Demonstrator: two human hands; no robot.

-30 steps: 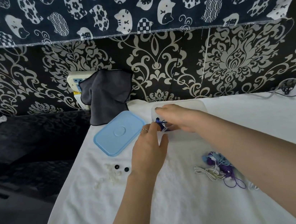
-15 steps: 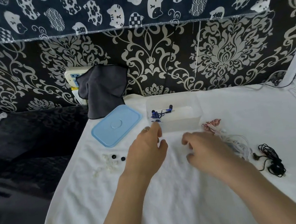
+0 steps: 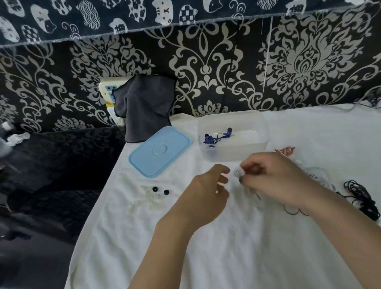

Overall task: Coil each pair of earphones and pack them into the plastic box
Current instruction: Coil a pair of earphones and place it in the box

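Since half a second back: right hand (image 3: 274, 179) lifted off the white cloth (image 3: 222, 249) and raised toward the plastic box (image 3: 233, 149), fingers now curled and pinching a pale earphone (image 3: 238, 174) at the tips; blurred, so finer detail not readable. Left hand (image 3: 206, 198) shifted slightly, fingers loosely spread and holding nothing, just beside the right fingertips.

Blue earphones (image 3: 215, 138) coiled inside the box, at its left end. Box open, standing on the cloth-covered bench, beyond both hands. Light blue lid (image 3: 160, 150) flat on the cloth, just left of the box.

Thin cord trailing from under the right hand toward the wrist. Red-and-white striped cord (image 3: 285, 150) showing past the right hand, near the box's right front corner. Black earphones (image 3: 361, 197) loosely bunched on the cloth, right of the right forearm.

Two small black ear tips (image 3: 160, 190) and a scatter of pale ones (image 3: 143, 199) on the cloth, left of the left hand. Dark grey rag (image 3: 145, 106) hanging at the wall behind the lid.
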